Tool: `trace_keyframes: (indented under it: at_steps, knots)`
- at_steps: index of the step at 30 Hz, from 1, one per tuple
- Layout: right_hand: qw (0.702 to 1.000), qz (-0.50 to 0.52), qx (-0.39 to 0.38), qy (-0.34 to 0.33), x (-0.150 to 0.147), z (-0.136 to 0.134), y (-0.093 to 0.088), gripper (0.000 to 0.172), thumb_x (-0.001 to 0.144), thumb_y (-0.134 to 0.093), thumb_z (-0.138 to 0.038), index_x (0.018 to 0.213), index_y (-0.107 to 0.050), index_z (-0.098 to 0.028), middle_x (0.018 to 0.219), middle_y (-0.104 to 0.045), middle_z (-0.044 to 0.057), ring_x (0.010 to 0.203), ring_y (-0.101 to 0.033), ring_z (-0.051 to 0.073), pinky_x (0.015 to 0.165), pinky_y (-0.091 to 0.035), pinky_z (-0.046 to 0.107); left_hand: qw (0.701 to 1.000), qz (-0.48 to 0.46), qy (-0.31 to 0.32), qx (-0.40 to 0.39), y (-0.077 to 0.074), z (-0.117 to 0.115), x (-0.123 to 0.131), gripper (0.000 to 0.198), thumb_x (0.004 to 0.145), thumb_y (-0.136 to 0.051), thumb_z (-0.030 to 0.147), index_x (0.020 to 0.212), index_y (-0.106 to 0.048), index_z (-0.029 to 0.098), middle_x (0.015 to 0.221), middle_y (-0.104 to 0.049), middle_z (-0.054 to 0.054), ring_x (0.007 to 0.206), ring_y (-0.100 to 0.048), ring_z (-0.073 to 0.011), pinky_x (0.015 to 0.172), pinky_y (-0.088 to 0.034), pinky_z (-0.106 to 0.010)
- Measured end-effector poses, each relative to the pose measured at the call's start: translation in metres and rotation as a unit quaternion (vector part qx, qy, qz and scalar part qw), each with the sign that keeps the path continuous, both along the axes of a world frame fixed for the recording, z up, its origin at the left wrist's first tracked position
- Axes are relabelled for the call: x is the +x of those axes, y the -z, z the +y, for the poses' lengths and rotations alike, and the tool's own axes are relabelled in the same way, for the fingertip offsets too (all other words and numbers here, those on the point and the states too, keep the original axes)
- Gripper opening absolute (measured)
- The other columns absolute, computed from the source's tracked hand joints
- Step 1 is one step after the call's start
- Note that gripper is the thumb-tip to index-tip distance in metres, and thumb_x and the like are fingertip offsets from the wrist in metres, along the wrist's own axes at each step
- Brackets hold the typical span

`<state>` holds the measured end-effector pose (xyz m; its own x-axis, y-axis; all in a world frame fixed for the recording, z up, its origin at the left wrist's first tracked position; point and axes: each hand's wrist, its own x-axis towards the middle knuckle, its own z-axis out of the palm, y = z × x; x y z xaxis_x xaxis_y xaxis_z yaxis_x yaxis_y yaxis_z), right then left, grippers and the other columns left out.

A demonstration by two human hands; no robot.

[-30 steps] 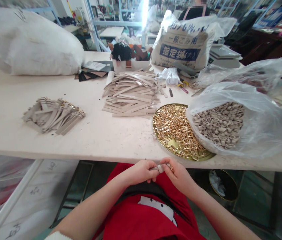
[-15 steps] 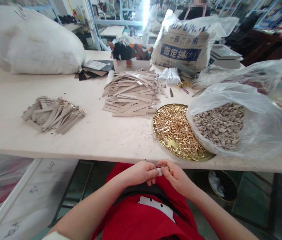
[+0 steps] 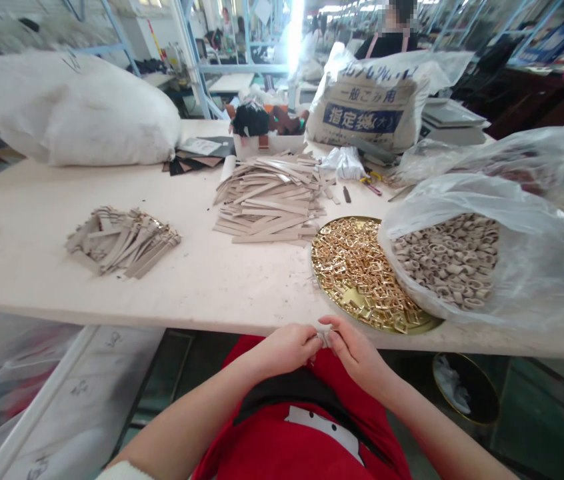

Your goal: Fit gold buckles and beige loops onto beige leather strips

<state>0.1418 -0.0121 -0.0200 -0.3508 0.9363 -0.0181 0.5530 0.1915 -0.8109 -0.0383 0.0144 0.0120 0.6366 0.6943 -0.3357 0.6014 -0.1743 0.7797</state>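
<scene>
My left hand (image 3: 287,350) and my right hand (image 3: 357,357) meet just below the table's front edge, over my red top. Their fingertips pinch a short beige leather strip (image 3: 323,339) from both sides, and the fingers hide most of it. A small metal piece may sit at the strip's end, but I cannot tell. Nearest my right hand lies a round brass tray (image 3: 316,267) heaped with gold-coloured buckles (image 3: 362,273). A clear plastic bag (image 3: 537,267) of small beige leather loops (image 3: 445,260) lies on the tray's right side.
On the pale table (image 3: 112,300) lie a stack of beige leather strips (image 3: 269,203) and a pile of buckled strips (image 3: 122,243). Large white sacks (image 3: 72,110) and a printed bag (image 3: 367,100) stand behind them. A person (image 3: 389,40) stands beyond the table.
My hands have drawn closer together around the strip, which is now more hidden by my fingers. The whole view has shifted slightly, with the table lower in the picture.
</scene>
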Motion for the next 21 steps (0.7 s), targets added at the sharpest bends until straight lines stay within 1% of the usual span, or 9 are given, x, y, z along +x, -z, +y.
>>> trace_keyframes:
  at_steps: [3,5,7,8,11,13,17,19,21]
  knots:
    - [1.0,-0.002,0.004,0.019,-0.014,0.02,0.005,0.032,0.091,-0.026,-0.034,0.112,-0.044,-0.018,0.071,-0.06,0.002,0.067,-0.059,0.017,0.064,-0.045,0.03,0.995,0.054,-0.01,0.083,0.007,0.017,-0.01,0.036,0.087,-0.031,0.037,0.08,-0.059,0.016,0.073,-0.064,-0.005,0.065,-0.055,-0.0149,0.059,-0.036,-0.022]
    - [0.999,-0.011,0.016,0.051,-0.021,0.033,0.01,0.035,0.091,-0.027,-0.036,0.116,-0.04,-0.016,0.062,-0.056,-0.001,0.06,-0.057,0.017,0.059,-0.044,0.03,0.982,0.115,-0.049,0.145,0.013,0.033,-0.022,0.034,0.087,-0.034,0.04,0.091,-0.059,0.017,0.08,-0.065,-0.007,0.072,-0.058,-0.0182,0.061,-0.037,-0.024]
    - [0.996,-0.024,0.034,0.076,-0.025,0.04,0.015,0.038,0.09,-0.03,-0.038,0.119,-0.038,-0.015,0.061,-0.055,-0.001,0.059,-0.057,0.018,0.058,-0.044,0.031,0.96,0.177,-0.093,0.196,0.016,0.051,-0.035,0.035,0.086,-0.037,0.042,0.1,-0.057,0.017,0.083,-0.065,-0.008,0.076,-0.059,-0.0203,0.063,-0.038,-0.026]
    - [0.996,-0.03,0.042,0.078,-0.026,0.041,0.018,0.038,0.089,-0.031,-0.038,0.118,-0.04,-0.015,0.062,-0.055,-0.001,0.059,-0.057,0.018,0.058,-0.044,0.031,0.95,0.197,-0.107,0.215,0.017,0.061,-0.04,0.034,0.085,-0.039,0.042,0.1,-0.057,0.017,0.084,-0.065,-0.009,0.077,-0.059,-0.0206,0.065,-0.039,-0.026]
    - [0.997,-0.032,0.059,0.045,-0.026,0.037,0.028,0.032,0.087,-0.036,-0.035,0.108,-0.051,-0.016,0.066,-0.059,0.001,0.064,-0.059,0.019,0.062,-0.045,0.032,0.927,0.227,-0.111,0.278,0.013,0.095,-0.046,0.034,0.085,-0.04,0.043,0.09,-0.062,0.017,0.09,-0.063,-0.009,0.085,-0.057,-0.0194,0.074,-0.038,-0.027]
    - [0.997,-0.012,0.068,0.043,-0.024,0.032,0.033,0.028,0.086,-0.039,-0.032,0.103,-0.055,-0.017,0.07,-0.061,0.003,0.068,-0.059,0.019,0.065,-0.046,0.031,0.908,0.24,-0.121,0.321,0.007,0.121,-0.043,0.033,0.087,-0.038,0.04,0.091,-0.062,0.018,0.096,-0.061,-0.009,0.092,-0.055,-0.0189,0.08,-0.037,-0.028]
    - [0.994,0.03,0.076,0.074,-0.021,0.03,0.035,0.024,0.084,-0.042,-0.03,0.099,-0.057,-0.017,0.07,-0.061,0.003,0.066,-0.058,0.018,0.065,-0.046,0.029,0.881,0.278,-0.168,0.344,0.0,0.167,-0.037,0.027,0.086,-0.035,0.018,0.099,-0.059,0.013,0.101,-0.058,-0.016,0.1,-0.051,-0.0234,0.083,-0.036,-0.035]
    - [0.993,0.045,0.08,0.078,-0.021,0.032,0.034,0.023,0.084,-0.042,-0.027,0.096,-0.058,-0.017,0.07,-0.061,0.002,0.065,-0.057,0.016,0.063,-0.046,0.028,0.871,0.294,-0.18,0.349,0.0,0.178,-0.037,0.028,0.084,-0.034,0.011,0.096,-0.059,0.01,0.101,-0.057,-0.018,0.099,-0.052,-0.0253,0.082,-0.037,-0.037]
    - [0.991,0.052,0.094,0.082,-0.023,0.033,0.034,0.021,0.082,-0.043,-0.025,0.094,-0.059,-0.017,0.069,-0.06,0.001,0.063,-0.055,0.015,0.063,-0.045,0.027,0.866,0.301,-0.178,0.357,0.002,0.179,-0.038,0.026,0.082,-0.034,0.01,0.092,-0.059,0.011,0.099,-0.058,-0.018,0.099,-0.052,-0.0262,0.082,-0.037,-0.038]
